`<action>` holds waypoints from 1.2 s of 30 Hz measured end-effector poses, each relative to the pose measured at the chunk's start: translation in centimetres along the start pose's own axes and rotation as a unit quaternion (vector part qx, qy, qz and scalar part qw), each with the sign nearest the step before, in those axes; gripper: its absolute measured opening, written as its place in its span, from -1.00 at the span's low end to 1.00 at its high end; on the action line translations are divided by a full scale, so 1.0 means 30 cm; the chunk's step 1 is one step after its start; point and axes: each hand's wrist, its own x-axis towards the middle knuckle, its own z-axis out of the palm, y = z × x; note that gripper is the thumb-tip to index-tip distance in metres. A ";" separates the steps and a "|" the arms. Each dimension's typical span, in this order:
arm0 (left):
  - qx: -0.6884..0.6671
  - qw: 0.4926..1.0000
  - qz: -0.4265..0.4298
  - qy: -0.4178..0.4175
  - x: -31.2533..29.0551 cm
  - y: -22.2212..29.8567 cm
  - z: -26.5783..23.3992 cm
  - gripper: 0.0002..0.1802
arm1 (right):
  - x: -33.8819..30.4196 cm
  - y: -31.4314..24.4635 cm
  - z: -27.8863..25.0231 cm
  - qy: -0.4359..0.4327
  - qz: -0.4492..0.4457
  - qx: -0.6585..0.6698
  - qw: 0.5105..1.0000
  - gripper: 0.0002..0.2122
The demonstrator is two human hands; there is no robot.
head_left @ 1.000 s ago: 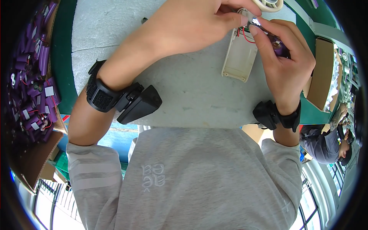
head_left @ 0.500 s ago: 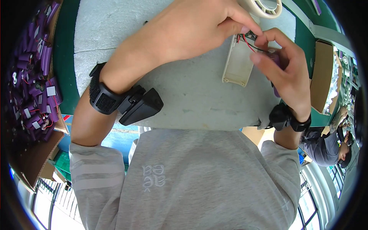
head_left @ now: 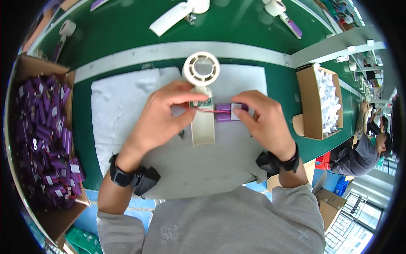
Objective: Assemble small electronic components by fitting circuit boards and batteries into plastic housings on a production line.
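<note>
On the grey foam mat (head_left: 177, 173) lies a cream handheld fan (head_left: 201, 68), its round grille away from me and its hollow handle shell (head_left: 203, 132) toward me. A small green circuit board (head_left: 201, 103) sits at the fan's neck. My left hand (head_left: 163, 112) reaches over from the left, thumb and fingers closed around the board's edges. My right hand (head_left: 267, 116) grips the right end of a purple battery pack (head_left: 224, 112) with a white label, just right of the shell. Red wires (head_left: 207, 111) run between board and pack.
A cardboard box (head_left: 46, 67) full of purple battery packs (head_left: 44, 139) stands at left. To the right is a box (head_left: 308, 101) of white pieces (head_left: 329, 101). More fan parts (head_left: 173, 17) lie beyond a pale rail (head_left: 237, 50). A person (head_left: 363, 154) sits at far right.
The view has shifted, bringing the whole fan and both boxes in. My right fingers have left the wires by the board and now hold the pack's end; my left hand stays at the board.
</note>
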 end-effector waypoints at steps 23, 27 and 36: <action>-0.008 0.998 -0.040 0.041 0.007 -0.014 0.022 -0.64 | -0.006 -0.011 0.002 0.062 -0.195 -0.182 0.962 -0.93; 0.005 0.998 -0.033 0.049 0.002 -0.003 0.017 -0.65 | -0.014 -0.019 -0.002 0.070 -0.207 -0.167 0.961 -0.94; 0.017 0.998 -0.042 0.035 0.012 -0.003 0.015 -0.64 | -0.021 -0.043 0.045 0.032 -0.190 -0.357 0.914 -0.95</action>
